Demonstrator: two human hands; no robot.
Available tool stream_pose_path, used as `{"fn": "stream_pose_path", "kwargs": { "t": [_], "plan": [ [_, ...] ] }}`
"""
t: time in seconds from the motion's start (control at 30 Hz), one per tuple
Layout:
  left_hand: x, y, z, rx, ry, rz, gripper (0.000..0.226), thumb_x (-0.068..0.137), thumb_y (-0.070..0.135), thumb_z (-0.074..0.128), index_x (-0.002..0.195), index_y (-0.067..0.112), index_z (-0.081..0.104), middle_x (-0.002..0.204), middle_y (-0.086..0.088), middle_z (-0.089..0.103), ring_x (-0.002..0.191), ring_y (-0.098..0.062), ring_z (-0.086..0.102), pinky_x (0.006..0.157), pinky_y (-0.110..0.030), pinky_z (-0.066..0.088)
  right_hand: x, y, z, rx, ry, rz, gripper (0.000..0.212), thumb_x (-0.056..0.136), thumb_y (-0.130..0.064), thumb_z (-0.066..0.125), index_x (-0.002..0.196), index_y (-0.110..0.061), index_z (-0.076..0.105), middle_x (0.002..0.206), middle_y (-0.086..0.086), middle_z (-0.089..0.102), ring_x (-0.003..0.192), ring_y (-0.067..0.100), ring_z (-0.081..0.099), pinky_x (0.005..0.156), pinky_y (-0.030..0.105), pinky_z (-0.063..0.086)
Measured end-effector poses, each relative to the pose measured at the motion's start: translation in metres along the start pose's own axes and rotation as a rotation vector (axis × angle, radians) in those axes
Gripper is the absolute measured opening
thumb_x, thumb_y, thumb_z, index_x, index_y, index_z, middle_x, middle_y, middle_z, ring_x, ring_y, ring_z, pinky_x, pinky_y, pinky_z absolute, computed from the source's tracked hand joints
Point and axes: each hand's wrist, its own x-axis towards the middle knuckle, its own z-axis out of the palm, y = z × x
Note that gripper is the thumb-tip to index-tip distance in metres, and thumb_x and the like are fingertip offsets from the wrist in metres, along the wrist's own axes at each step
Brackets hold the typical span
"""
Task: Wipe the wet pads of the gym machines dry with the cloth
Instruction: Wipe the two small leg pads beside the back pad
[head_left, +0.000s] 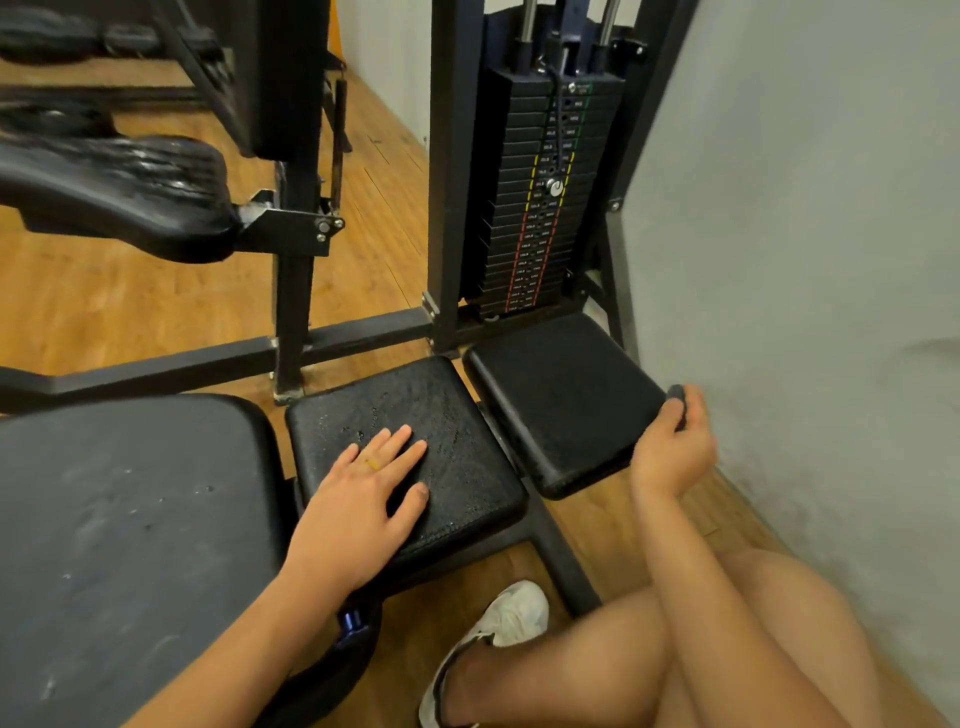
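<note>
black weight stack (540, 197) with silver selector pin (556, 187), wooden floor (130, 306), grey wall (805, 208), white sneaker (498, 629)

The middle pad (415, 441) is black pebbled vinyl, glossy with water droplets, the right pad (561, 395) matt, the frame (296, 291) painted matt metal, the floor (130, 306) satin wood planks.

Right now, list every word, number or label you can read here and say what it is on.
No text can be read for certain.
Weight stack: each plate carries a small white label, apparently numbers with unit letters, too small and blurred to quote.
Top plate: a small white mark, unreadable.
Pads, frame, shoe: no writing visible.
</note>
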Motion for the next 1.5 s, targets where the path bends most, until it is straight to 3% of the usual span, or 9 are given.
{"fn": "stream_pose_path", "kwargs": {
  "t": [0.23,0.33,0.43,0.6,0.87,1.0,1.17,1.37,1.5],
  "plan": [
    [0.002,-0.007,0.004,-0.036,0.025,0.001,0.070,0.088,0.066,0.012,0.152,0.041,0.028,0.159,0.021,0.013,0.148,0.001,0.006,0.121,-0.026,-0.002,0.087,-0.035,0.051,-0.300,-0.744,-0.440,0.033,0.099,-0.019,0.053,0.130,-0.014,0.062,0.131,0.004,0.061,0.124,0.018,0.053,0.099,0.014,0.032],
    [0.002,-0.007,0.006,-0.061,0.050,-0.009,0.067,0.089,0.066,0.014,0.151,0.044,0.028,0.159,0.024,0.013,0.148,0.004,0.004,0.121,-0.025,-0.001,0.114,-0.045,0.095,-0.392,-0.914,-0.537,0.031,0.097,-0.022,0.055,0.127,-0.021,0.064,0.127,0.000,0.064,0.121,0.015,0.056,0.103,0.026,0.039],
    [0.002,-0.010,0.009,-0.057,0.070,-0.004,0.063,0.090,0.067,0.016,0.149,0.048,0.027,0.157,0.029,0.010,0.147,0.008,0.000,0.122,-0.023,-0.001,0.140,-0.060,0.129,-0.506,-1.093,-0.519,0.029,0.098,-0.017,0.055,0.124,-0.020,0.066,0.118,-0.003,0.067,0.113,0.009,0.056,0.095,0.022,0.038],
    [0.005,-0.011,0.014,-0.076,0.112,-0.020,0.055,0.093,0.060,0.038,0.143,0.039,0.048,0.154,0.022,0.033,0.145,0.001,0.024,0.118,-0.028,0.015,0.167,-0.080,0.154,-0.658,-1.422,-0.328,0.024,0.098,-0.012,0.055,0.108,-0.024,0.073,0.107,-0.006,0.070,0.103,0.014,0.061,0.097,0.031,0.046],
    [0.005,-0.009,0.014,-0.066,0.122,-0.028,0.055,0.092,0.059,0.042,0.143,0.040,0.048,0.154,0.023,0.034,0.145,0.002,0.024,0.119,-0.028,0.016,0.107,-0.109,0.200,-0.786,-1.771,-0.501,0.026,0.098,-0.015,0.053,0.109,-0.026,0.074,0.113,-0.007,0.070,0.109,0.009,0.060,0.100,0.031,0.042],
    [0.004,-0.009,0.015,-0.076,0.122,-0.023,0.054,0.094,0.059,0.040,0.145,0.041,0.045,0.155,0.024,0.031,0.146,0.003,0.020,0.120,-0.028,0.014,0.071,-0.117,0.210,-0.746,-1.839,-0.556,0.026,0.099,-0.017,0.052,0.113,-0.028,0.072,0.111,-0.008,0.069,0.103,0.005,0.061,0.089,0.023,0.043],
    [0.003,-0.009,0.015,-0.080,0.139,-0.018,0.054,0.094,0.058,0.042,0.143,0.037,0.049,0.154,0.021,0.036,0.146,0.001,0.025,0.119,-0.029,0.017,0.125,-0.114,0.192,-0.837,-1.772,-0.455,0.029,0.099,-0.014,0.051,0.111,-0.030,0.073,0.112,-0.009,0.069,0.108,0.012,0.061,0.102,0.037,0.044],
    [0.004,-0.007,0.014,-0.089,0.149,-0.029,0.054,0.093,0.058,0.042,0.142,0.037,0.050,0.154,0.021,0.036,0.145,0.002,0.024,0.119,-0.028,0.015,0.128,-0.110,0.194,-0.968,-1.653,-0.577,0.028,0.095,-0.013,0.056,0.094,-0.035,0.074,0.105,-0.009,0.071,0.104,0.011,0.061,0.105,0.040,0.042],
    [0.004,-0.007,0.014,-0.078,0.148,-0.029,0.055,0.093,0.060,0.039,0.144,0.039,0.047,0.154,0.023,0.033,0.146,0.004,0.019,0.120,-0.025,0.011,0.076,-0.118,0.201,-0.805,-1.753,-0.623,0.026,0.097,-0.016,0.053,0.103,-0.032,0.073,0.105,-0.017,0.066,0.097,-0.004,0.057,0.089,0.023,0.041]
  ]
}}
